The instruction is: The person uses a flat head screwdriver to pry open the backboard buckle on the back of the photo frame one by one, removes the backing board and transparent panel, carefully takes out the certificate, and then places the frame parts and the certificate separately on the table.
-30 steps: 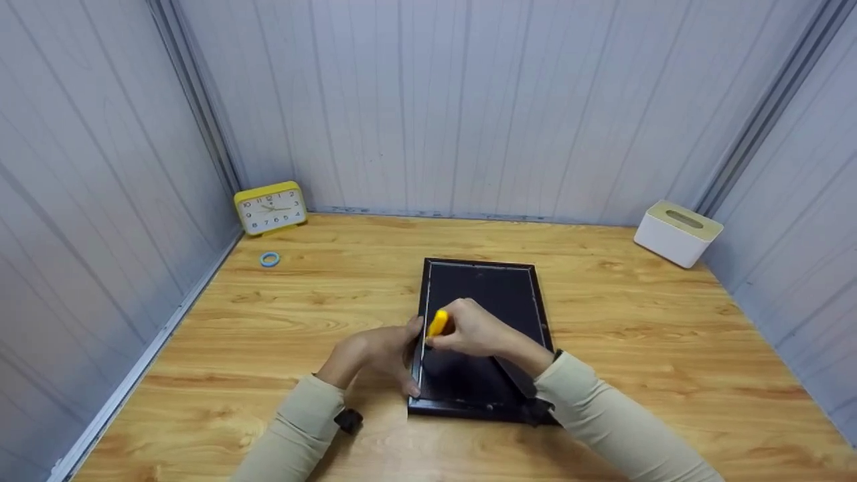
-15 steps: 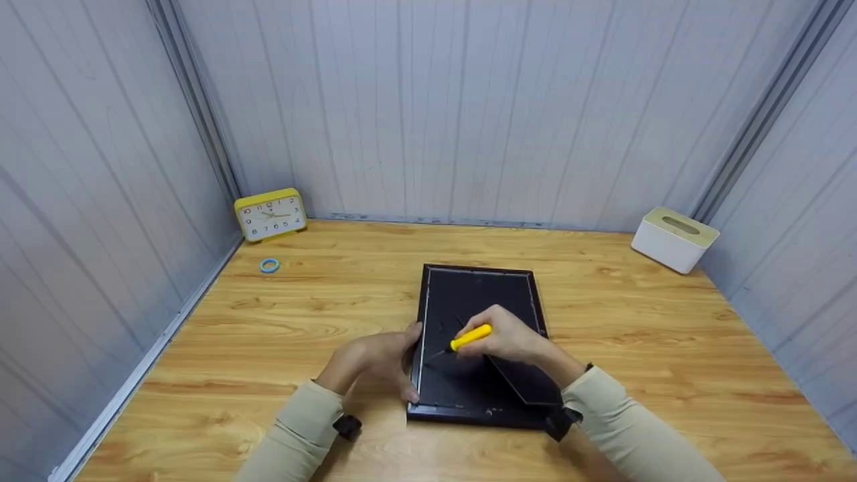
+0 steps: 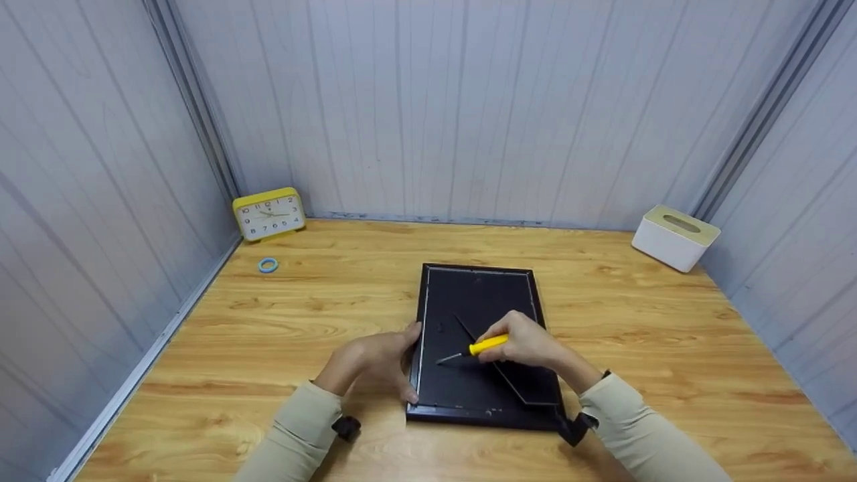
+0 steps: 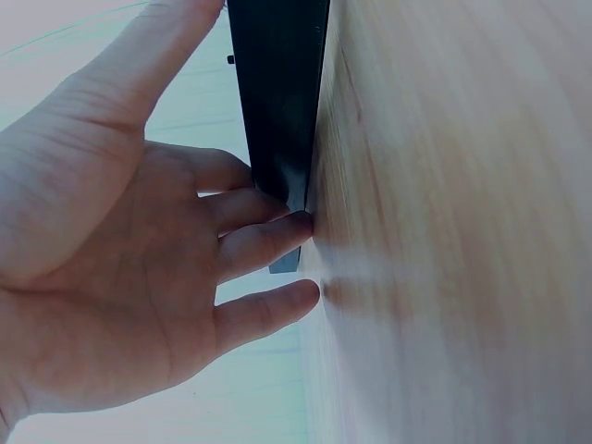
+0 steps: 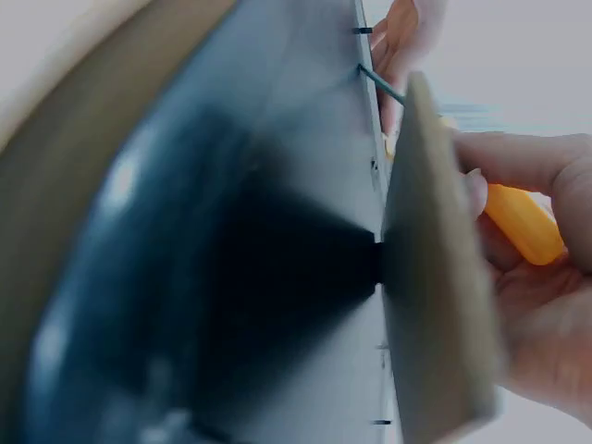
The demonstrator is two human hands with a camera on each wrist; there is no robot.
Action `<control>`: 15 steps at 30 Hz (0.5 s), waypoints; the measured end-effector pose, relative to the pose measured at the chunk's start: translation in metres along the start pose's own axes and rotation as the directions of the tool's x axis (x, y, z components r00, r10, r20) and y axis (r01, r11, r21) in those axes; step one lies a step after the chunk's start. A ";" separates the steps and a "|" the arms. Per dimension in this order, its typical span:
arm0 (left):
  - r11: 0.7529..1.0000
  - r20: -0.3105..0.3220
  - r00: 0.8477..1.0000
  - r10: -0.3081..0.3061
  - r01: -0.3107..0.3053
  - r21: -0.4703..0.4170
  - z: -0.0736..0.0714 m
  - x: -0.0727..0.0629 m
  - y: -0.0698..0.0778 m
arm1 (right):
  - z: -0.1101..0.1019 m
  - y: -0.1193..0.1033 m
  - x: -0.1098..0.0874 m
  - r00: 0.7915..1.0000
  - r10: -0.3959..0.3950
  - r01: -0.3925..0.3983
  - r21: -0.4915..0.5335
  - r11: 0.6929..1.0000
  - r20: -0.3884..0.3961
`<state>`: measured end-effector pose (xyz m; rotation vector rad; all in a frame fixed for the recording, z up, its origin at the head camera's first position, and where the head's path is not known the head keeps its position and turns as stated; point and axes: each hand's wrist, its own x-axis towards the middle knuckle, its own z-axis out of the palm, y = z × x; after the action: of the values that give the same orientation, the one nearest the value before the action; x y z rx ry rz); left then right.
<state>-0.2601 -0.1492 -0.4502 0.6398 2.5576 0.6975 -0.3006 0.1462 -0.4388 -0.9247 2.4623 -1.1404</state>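
A black picture frame (image 3: 469, 416) lies face down, its dark backing board (image 3: 469, 291) up. The board's stand leg (image 3: 532, 387) is partly raised, seen edge-on as a blurred brown panel (image 5: 435, 268) in the right wrist view. My left hand (image 3: 376, 358) rests against the frame's left side, its fingers loosely extended along the edge (image 4: 277, 102) in the left wrist view. A yellow-handled screwdriver (image 3: 490, 345) is in my right hand (image 3: 529, 340), gripped by the handle (image 5: 525, 227). Its thin metal shaft slants left and down, the tip close over the board.
At the back left stand a yellow clock (image 3: 269, 214) and, in front of it, a small blue ring (image 3: 268, 266). A white tissue box (image 3: 675, 239) sits back right. Pale panel walls (image 3: 428, 107) enclose the wooden table (image 3: 321, 288). Small metal tabs (image 5: 375, 171) line the frame's inner edge.
My right hand has drawn the screwdriver from the frame's left inner edge to the right, tilting the handle lower. My left hand stays at the left side.
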 end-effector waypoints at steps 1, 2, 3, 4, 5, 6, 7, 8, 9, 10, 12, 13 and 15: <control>1.000 0.000 1.000 -0.001 0.001 0.001 0.001 0.000 0.000 | 0.000 0.001 0.000 1.000 0.014 -0.013 0.019 1.000 -0.013; 1.000 0.001 1.000 -0.003 0.003 0.002 0.001 0.000 0.000 | -0.002 0.003 0.001 0.999 0.022 -0.021 0.045 0.999 -0.031; 1.000 0.001 1.000 -0.008 0.008 0.002 0.001 0.000 0.000 | -0.003 0.004 0.002 0.998 0.034 -0.030 0.074 0.997 -0.054; 1.000 0.000 1.000 -0.012 0.012 0.001 0.001 0.000 0.000 | -0.005 0.005 0.004 0.996 0.043 -0.034 0.101 0.994 -0.081; 1.000 -0.001 1.000 -0.014 0.014 0.002 0.001 -0.001 0.000 | -0.008 0.005 0.006 0.993 0.051 -0.037 0.127 0.991 -0.108; 1.000 -0.002 1.000 -0.017 0.017 0.003 0.001 -0.001 0.000 | -0.011 0.005 0.008 0.989 0.059 -0.038 0.154 0.987 -0.134; 1.000 -0.002 1.000 -0.019 0.019 0.007 0.001 -0.001 0.000 | -0.014 0.005 0.012 0.985 0.068 -0.040 0.176 0.983 -0.156; 1.000 -0.002 1.000 -0.020 0.020 0.009 0.001 -0.001 0.000 | -0.018 0.005 0.015 0.982 0.077 -0.043 0.194 0.980 -0.173; 1.000 -0.003 1.000 -0.021 0.022 0.008 0.001 -0.001 0.000 | -0.021 0.005 0.019 0.978 0.088 -0.048 0.210 0.977 -0.187; 1.000 -0.005 1.000 -0.025 0.025 0.012 0.001 -0.002 0.000 | -0.024 0.006 0.022 0.975 0.102 -0.056 0.224 0.973 -0.197; 1.000 -0.003 1.000 -0.028 0.028 0.007 0.000 -0.002 0.001 | -0.030 0.008 0.029 0.968 0.141 -0.087 0.249 0.965 -0.209; 1.000 -0.002 1.000 -0.030 0.030 0.005 0.001 -0.001 0.001 | -0.032 0.008 0.031 0.964 0.159 -0.102 0.258 0.961 -0.211; 1.000 0.002 1.000 -0.029 0.029 -0.001 0.002 0.000 0.002 | -0.036 0.010 0.032 0.957 0.196 -0.136 0.265 0.955 -0.213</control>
<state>-0.2588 -0.1471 -0.4508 0.6012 2.5590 0.6881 -0.3470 0.1511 -0.4217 -0.5231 2.4420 -1.5299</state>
